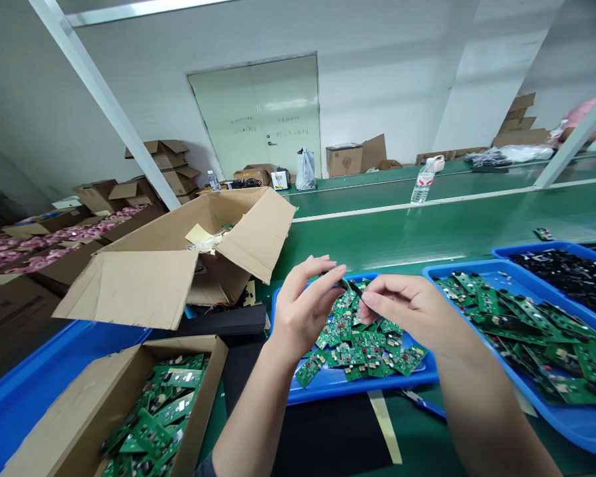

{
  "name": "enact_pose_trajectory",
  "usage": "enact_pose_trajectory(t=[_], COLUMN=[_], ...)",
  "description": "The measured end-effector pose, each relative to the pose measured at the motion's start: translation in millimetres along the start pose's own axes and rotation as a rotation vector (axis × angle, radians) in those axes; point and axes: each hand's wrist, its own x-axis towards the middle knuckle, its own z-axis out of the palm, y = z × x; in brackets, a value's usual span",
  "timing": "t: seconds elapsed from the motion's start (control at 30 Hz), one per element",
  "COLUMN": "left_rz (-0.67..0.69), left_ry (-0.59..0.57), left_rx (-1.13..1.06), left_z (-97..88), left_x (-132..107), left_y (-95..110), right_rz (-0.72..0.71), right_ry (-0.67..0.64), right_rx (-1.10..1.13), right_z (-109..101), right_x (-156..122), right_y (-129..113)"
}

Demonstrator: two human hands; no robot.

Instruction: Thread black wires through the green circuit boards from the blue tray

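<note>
Left hand point(305, 301), fingers curled and raised, tips just beside a thin black strip point(358, 290); right hand point(407, 308) pinching that strip between thumb and forefinger, above a heap of green circuit boards point(357, 338) in a shallow blue plastic tray point(328, 396) at lower centre; strip partly hidden by the fingers, its kind hard to make out; second blue plastic tray point(477, 267) at right; brown cardboard box point(104, 391) at lower left.

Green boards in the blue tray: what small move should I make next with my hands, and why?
Probably steady the small dark piece between your left hand and right hand before lowering it: it's thin and sits just above the loose heap of green circuit boards in the blue tray.
</note>
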Motion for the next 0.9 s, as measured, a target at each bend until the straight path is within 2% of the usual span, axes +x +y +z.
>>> enact_pose_trajectory(t=[0.23, 0.43, 0.67, 0.8, 0.9], left_rz=[0.028, -0.006, -0.189, -0.410, -0.502], left_ry=[0.027, 0.053, -0.045, -0.128, -0.174], left_rx=[0.044, 0.018, -0.257, -0.507, -0.610], left_z=[4.4, 1.1, -2.0, -3.1, -3.5], left_x=[-3, 1, 0, -2, -2], left_y=[-1, 5, 7, 7, 9], right_rz=[-0.049, 0.026, 0.113, 0.074, 0.012], right_ry=[-0.050, -0.096, -0.160, -0.133, -0.042], right_rx=[0.038, 0.199, 0.305, 0.208, 0.041], right_z=[7, 7, 4, 4, 7], right_x=[-7, -2, 7, 7, 7], right_y=[-14, -6, 5, 4, 3])
